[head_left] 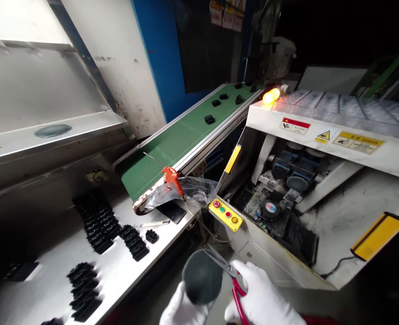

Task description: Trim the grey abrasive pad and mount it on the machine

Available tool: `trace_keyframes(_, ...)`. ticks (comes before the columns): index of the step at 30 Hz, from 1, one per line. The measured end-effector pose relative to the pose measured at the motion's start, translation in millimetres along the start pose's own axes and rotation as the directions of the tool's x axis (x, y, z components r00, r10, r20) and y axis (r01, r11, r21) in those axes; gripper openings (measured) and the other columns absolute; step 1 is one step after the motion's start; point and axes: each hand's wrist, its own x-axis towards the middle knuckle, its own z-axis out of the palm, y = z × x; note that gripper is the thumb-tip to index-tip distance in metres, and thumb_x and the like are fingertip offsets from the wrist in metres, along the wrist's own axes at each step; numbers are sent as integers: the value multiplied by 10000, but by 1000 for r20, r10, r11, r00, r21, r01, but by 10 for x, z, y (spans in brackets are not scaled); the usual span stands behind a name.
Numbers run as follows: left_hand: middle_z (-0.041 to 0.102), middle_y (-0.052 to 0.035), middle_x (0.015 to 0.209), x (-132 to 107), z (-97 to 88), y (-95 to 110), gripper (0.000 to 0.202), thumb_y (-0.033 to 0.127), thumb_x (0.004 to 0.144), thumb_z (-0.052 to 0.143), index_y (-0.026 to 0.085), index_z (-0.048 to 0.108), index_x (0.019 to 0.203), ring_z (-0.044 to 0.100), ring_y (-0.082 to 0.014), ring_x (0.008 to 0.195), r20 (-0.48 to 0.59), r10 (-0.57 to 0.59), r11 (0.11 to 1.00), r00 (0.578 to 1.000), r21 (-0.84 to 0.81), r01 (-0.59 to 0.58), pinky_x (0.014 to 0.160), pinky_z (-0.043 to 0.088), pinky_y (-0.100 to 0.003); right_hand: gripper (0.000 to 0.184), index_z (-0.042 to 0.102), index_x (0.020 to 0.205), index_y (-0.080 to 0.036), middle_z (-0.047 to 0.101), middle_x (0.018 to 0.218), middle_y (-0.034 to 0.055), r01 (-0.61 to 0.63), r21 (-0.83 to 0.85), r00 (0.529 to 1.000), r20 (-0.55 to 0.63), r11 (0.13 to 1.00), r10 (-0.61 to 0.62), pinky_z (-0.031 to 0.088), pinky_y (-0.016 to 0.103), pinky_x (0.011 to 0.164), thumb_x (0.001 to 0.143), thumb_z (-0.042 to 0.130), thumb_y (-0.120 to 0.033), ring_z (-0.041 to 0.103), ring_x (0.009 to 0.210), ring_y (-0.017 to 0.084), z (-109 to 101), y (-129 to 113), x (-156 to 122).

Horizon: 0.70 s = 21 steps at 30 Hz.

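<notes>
Both my hands wear white gloves at the bottom middle. My left hand (182, 310) grips a round dark grey disc (202, 276) from below. My right hand (263, 295) is closed on red-handled scissors (231, 276), whose metal blades reach to the disc's upper right edge. Both hands hover over the gap between the steel work table (50, 275) and the open machine (287, 212).
Rows of small black moulded parts (98, 221) lie on the steel table. A green conveyor belt (175, 144) carries more black parts. An orange air gun (172, 178) and plastic bag sit at its end. A yellow button panel (225, 214) fronts the machine; an amber lamp (270, 95) glows.
</notes>
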Motion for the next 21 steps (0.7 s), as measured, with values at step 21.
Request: trace_keyframes(21, 741, -163, 1111, 1978, 1141, 417, 354, 176, 816, 773, 95, 628, 1129, 747, -310, 985, 166, -179, 984, 970, 38, 175, 858, 631, -414, 344, 619, 867, -244, 701, 879, -9, -28, -214, 997, 71, 976, 44, 425, 272, 647, 584, 808, -294, 648, 762, 197, -918, -162, 1951)
